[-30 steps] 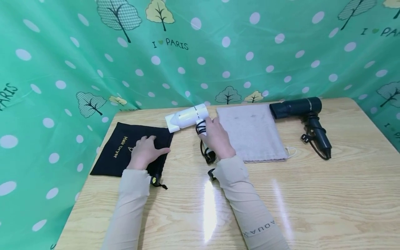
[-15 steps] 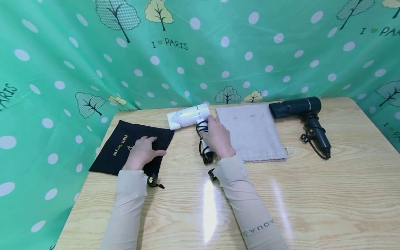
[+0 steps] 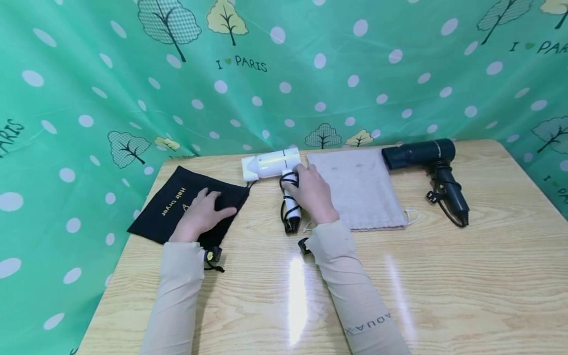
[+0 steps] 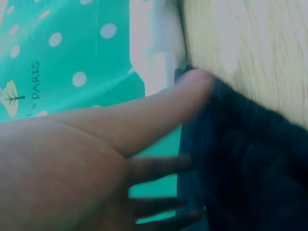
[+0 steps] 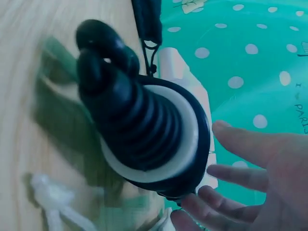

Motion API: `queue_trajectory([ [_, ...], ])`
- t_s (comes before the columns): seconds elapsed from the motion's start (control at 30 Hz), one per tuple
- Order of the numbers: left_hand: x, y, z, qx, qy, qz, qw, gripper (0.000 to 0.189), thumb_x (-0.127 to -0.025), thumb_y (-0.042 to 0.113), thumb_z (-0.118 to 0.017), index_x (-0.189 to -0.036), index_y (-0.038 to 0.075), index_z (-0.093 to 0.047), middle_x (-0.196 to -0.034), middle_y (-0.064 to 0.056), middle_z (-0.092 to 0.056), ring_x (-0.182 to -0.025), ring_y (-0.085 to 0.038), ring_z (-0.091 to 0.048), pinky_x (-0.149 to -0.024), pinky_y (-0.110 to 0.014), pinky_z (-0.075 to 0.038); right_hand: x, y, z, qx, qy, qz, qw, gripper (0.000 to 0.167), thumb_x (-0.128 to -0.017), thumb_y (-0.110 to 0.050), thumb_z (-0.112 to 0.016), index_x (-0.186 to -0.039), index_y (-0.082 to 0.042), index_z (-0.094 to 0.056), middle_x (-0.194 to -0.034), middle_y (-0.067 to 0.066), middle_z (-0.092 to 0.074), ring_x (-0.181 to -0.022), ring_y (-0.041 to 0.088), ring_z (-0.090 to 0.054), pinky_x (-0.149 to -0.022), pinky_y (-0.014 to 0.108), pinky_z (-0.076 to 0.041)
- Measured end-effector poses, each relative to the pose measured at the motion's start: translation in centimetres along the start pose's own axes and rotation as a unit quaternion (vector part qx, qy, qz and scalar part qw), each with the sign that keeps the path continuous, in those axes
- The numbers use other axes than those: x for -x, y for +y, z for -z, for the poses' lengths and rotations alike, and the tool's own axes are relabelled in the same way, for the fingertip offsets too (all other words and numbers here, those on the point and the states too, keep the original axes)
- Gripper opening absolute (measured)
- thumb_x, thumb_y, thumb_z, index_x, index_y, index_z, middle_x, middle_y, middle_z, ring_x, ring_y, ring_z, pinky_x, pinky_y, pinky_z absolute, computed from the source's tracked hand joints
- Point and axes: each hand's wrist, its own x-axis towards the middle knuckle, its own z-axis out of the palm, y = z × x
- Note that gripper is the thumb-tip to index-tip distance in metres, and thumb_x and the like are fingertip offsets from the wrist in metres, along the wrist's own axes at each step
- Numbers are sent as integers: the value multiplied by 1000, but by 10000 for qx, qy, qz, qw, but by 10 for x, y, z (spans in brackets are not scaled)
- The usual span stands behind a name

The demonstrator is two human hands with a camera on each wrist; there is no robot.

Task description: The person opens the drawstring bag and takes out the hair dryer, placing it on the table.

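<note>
A white hair dryer (image 3: pixel 275 163) lies at the back of the table, its nozzle pointing left. Black cord winds round its handle (image 3: pixel 290 202), whose ribbed black cord end (image 5: pixel 144 125) fills much of the right wrist view. My right hand (image 3: pixel 315 195) is over the handle, fingers loosely bent and tips at its upper side; firm contact is unclear. On the left, a black drawstring pouch (image 3: pixel 151 222) lettered "Hair Dryer" lies flat. My left hand (image 3: pixel 201 214) rests on it with fingers spread, and the thumb (image 4: pixel 187 91) reaches its edge.
A grey cloth pouch (image 3: pixel 359 197) with a white drawstring lies right of the white dryer. Farther right is a black hair dryer (image 3: pixel 421 154) with its cord round the handle. A green dotted curtain (image 3: pixel 284 108) hangs behind the wooden table (image 3: pixel 257 296).
The white dryer has shifted slightly right and turned, its handle end swinging left. The black pouch has rotated, its upper corner moving up and right, while my left hand has slid slightly left.
</note>
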Motion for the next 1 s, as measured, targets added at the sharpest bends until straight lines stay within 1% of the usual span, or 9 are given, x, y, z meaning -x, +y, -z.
queue_trajectory([
  [0.07, -1, 1, -1, 71, 233, 152, 9996, 78, -99, 47, -55, -152, -5, -30, -159, -36, -9, -144, -55, -13, -113, -68, -23, 0, 0, 0, -49, -57, 64, 10000, 52, -94, -38, -69, -136, -11, -56, -124, 17, -51, -102, 31, -56, -79, 48, -54],
  [0.13, -3, 2, -4, 40, 338, 290, 9990, 78, -101, 49, -50, -152, -6, -27, -158, -37, -11, -144, -55, -14, -113, -68, -22, 1, -1, 0, -17, -188, 127, 9997, 57, -92, -37, -71, -139, -10, -53, -129, 18, -48, -108, 31, -53, -82, 48, -54],
  [0.27, -7, 1, -10, -214, 79, 430, 9988, 73, -104, 44, -46, -154, -5, -24, -157, -38, -11, -145, -54, -10, -115, -67, -17, 1, -3, -2, 145, -398, 158, 9990, 66, -90, -35, -73, -145, -9, -47, -138, 19, -44, -117, 32, -50, -86, 48, -54],
  [0.4, -8, 2, -12, -466, -130, 379, 9981, 68, -105, 38, -48, -154, -4, -25, -157, -38, -10, -146, -54, -9, -116, -67, -16, 0, -3, -4, 227, -378, 116, 9990, 62, -93, -32, -70, -145, -9, -45, -137, 20, -48, -116, 34, -53, -84, 48, -55],
  [0.47, -7, 2, -11, -524, -180, 302, 9980, 68, -104, 36, -50, -154, -3, -26, -157, -38, -11, -146, -53, -10, -116, -66, -16, 0, -3, -5, 168, -329, 54, 9993, 58, -95, -30, -68, -144, -8, -45, -134, 20, -51, -113, 34, -57, -83, 49, -55],
  [0.57, -7, 1, -10, -529, -253, 19, 9983, 66, -102, 32, -55, -152, -4, -30, -157, -37, -15, -146, -52, -12, -116, -66, -18, -1, -3, -7, 61, -235, -33, 9997, 52, -97, -27, -65, -142, -8, -46, -132, 20, -53, -108, 35, -60, -81, 49, -56],
  [0.7, -6, -4, -7, -294, -356, -459, 9979, 63, -99, 24, -62, -150, -3, -36, -157, -35, -17, -146, -50, -15, -117, -64, -19, -1, -4, -9, -107, -165, -131, 9997, 53, -98, -25, -64, -144, -9, -44, -136, 21, -50, -104, 34, -62, -81, 49, -56],
  [0.77, -5, -5, -6, -121, -415, -617, 9972, 63, -97, 21, -64, -149, -3, -38, -158, -35, -16, -146, -50, -15, -117, -63, -18, -2, -4, -11, -176, -164, -157, 9996, 52, -98, -24, -63, -144, -8, -43, -136, 23, -49, -101, 34, -63, -80, 48, -56],
  [1.0, -3, -12, -2, 122, -565, -816, 9950, 61, -93, 16, -70, -146, 0, -45, -160, -30, -17, -146, -50, -17, -117, -62, -22, -3, -7, -14, -277, -159, -310, 9990, 51, -99, -23, -61, -143, -6, -41, -131, 23, -48, -97, 33, -62, -78, 44, -56],
])
